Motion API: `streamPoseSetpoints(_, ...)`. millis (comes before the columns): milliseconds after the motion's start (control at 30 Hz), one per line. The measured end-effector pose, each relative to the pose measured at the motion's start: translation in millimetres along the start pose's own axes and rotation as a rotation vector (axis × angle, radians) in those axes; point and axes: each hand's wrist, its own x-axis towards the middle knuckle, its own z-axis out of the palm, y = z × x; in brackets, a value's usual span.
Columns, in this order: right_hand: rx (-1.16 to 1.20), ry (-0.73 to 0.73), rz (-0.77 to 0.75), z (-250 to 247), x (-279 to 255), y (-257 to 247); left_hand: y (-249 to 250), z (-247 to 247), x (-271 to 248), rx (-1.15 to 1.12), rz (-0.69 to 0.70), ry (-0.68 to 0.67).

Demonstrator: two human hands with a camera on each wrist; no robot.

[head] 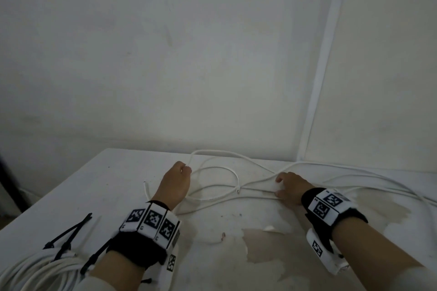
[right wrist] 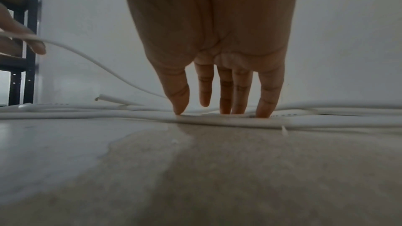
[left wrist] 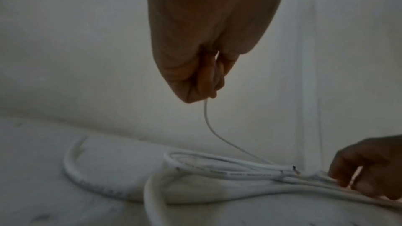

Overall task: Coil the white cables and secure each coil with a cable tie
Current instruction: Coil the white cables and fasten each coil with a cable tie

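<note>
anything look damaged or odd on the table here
Yes. The table top has a large patch near the front where the white coating has peeled off, with a flake curling up at its edge. The loose cable also has a bare cut end.

Left hand (head: 176,184) raised above the table (head: 118,184), fingers curled, pinching. Right hand (head: 289,188) lowered, 5 straight fingertips (right wrist: 179,107) pressing down.

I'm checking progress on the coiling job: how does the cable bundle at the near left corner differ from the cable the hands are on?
The coiled bundle is wound into tight stacked loops; the loose cable sprawls in wide single loops. The bundle carries black cable ties; the loose cable carries none. No hand touches the bundle; the left hand pinches the loose cable and the right hand presses it down. Both are white, on the table.
</note>
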Motion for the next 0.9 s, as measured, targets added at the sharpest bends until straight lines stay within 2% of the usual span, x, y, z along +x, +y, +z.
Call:
streamPoseSetpoints(67,0.001,0.0,0.006,-1.5,-2.8,1.4,6.8,-4.0,-8.7,0.079,0.144,0.017)
streamPoseSetpoints(133,0.001,-0.008,0.015,-2.2,-5.1,3.7,13.2,-8.7,-14.7,0.125,0.213,0.027)
streamPoseSetpoints(233,-0.004,-0.018,0.013,-3.9,-7.9,5.2,11.0,-13.8,-12.3,0.184,0.172,0.004)
streamPoseSetpoints(400,-0.038,-0.057,-0.044,-0.9,-12.1,-1.3,-11.5,-15.4,-8.7,0.327,0.027,0.016)
streamPoseSetpoints(500,-0.046,-0.067,-0.097,4.6,-11.8,-9.2,-20.5,-15.5,-13.0,0.34,-0.046,-0.047)
streamPoseSetpoints(600,-0.082,-0.056,-0.136,7.0,-9.8,-18.5,-24.9,-14.3,-12.0,0.445,-0.016,-0.071)
streamPoseSetpoints(733,-0.161,-0.077,-0.134,5.4,-5.3,-25.8,-20.0,-4.5,-13.7,0.766,0.003,-0.097)
streamPoseSetpoints(833,-0.207,-0.147,-0.103,6.3,0.3,-26.6,-16.4,7.6,-11.6,0.87,0.157,-0.246)
streamPoseSetpoints(900,-0.272,-0.159,-0.111,8.2,2.0,-28.8,-14.7,14.6,-11.5,0.944,0.184,-0.332)
